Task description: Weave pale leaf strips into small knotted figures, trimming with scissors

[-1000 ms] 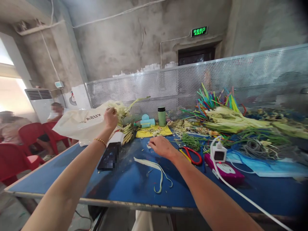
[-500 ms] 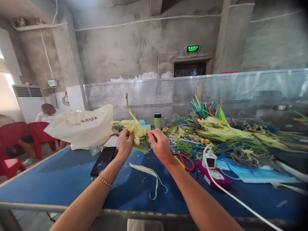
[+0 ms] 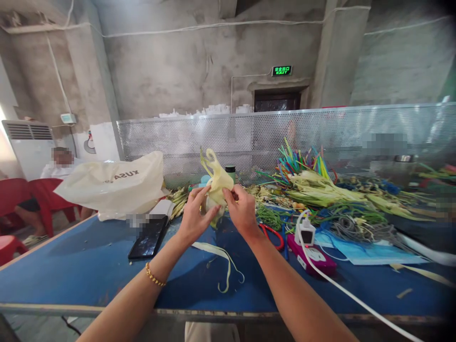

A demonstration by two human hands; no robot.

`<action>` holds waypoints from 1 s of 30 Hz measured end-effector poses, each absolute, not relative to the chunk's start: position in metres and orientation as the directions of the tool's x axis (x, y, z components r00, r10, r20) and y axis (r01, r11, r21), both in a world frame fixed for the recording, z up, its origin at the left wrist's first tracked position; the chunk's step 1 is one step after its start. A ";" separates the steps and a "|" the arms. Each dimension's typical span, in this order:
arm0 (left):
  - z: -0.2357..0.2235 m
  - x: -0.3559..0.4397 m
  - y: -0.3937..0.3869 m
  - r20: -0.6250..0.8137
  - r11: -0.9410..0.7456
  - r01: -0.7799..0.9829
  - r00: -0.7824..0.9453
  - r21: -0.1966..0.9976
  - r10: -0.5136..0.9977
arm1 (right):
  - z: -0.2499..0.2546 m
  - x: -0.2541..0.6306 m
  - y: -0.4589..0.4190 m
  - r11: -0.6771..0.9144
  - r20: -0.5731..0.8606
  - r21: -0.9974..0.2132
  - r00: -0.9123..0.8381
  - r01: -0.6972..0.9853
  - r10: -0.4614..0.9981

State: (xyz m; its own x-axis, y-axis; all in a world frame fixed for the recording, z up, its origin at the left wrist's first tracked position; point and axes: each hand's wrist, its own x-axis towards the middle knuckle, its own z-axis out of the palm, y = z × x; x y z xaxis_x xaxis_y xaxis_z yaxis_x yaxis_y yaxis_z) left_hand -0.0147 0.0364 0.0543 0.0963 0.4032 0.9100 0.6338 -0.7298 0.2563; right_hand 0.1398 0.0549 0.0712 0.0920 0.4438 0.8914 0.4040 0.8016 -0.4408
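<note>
Above the middle of the blue table I hold a pale yellow-green corn husk piece (image 3: 221, 183), with a curled strip standing up from its top. My right hand (image 3: 242, 206) pinches its right side between thumb and fingers. My left hand (image 3: 195, 213) is around its left side, fingertips against it and the thumb lying across its lower part. The lower end of the husk is partly hidden by my hands. Below them a torn strip of husk (image 3: 223, 259) lies curled on the table (image 3: 107, 275).
To the left are a white plastic bag (image 3: 117, 183) and a black phone (image 3: 148, 237). At the right lie corn husks (image 3: 317, 190), red-handled scissors (image 3: 272, 236), green cords (image 3: 269, 217), a purple box (image 3: 313, 261) with a white cable, and a blue mask (image 3: 377, 251). A green bottle (image 3: 230, 176) stands behind.
The husk piece has been turned and lifted more upright, its strip now curling at the top. My left hand has opened from a closed pinch into a looser hold; my right hand has moved slightly.
</note>
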 end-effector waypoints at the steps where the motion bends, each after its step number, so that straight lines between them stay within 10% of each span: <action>1: 0.056 -0.018 0.036 0.896 -0.734 0.627 0.124 0.262 0.426 | 0.074 0.141 0.055 0.812 0.873 -0.484 0.116 0.327 0.474; 10: 0.055 -0.035 0.045 0.727 -0.763 0.386 0.270 0.519 0.631 | 0.079 0.139 0.056 0.701 0.710 -0.662 0.080 -0.266 0.700; 16: 0.053 -0.036 0.049 0.792 -0.730 0.503 0.135 0.462 0.595 | 0.077 0.141 0.055 0.739 0.739 -0.672 0.023 -0.046 0.674; 22: 0.050 -0.046 0.057 0.841 -0.685 0.616 0.067 0.389 0.537 | 0.079 0.146 0.049 0.835 0.914 -0.394 0.068 0.383 0.400; 30: 0.049 -0.043 0.054 0.841 -0.691 0.679 0.205 0.247 0.501 | 0.079 0.142 0.047 0.821 0.812 -0.571 -0.124 0.031 0.570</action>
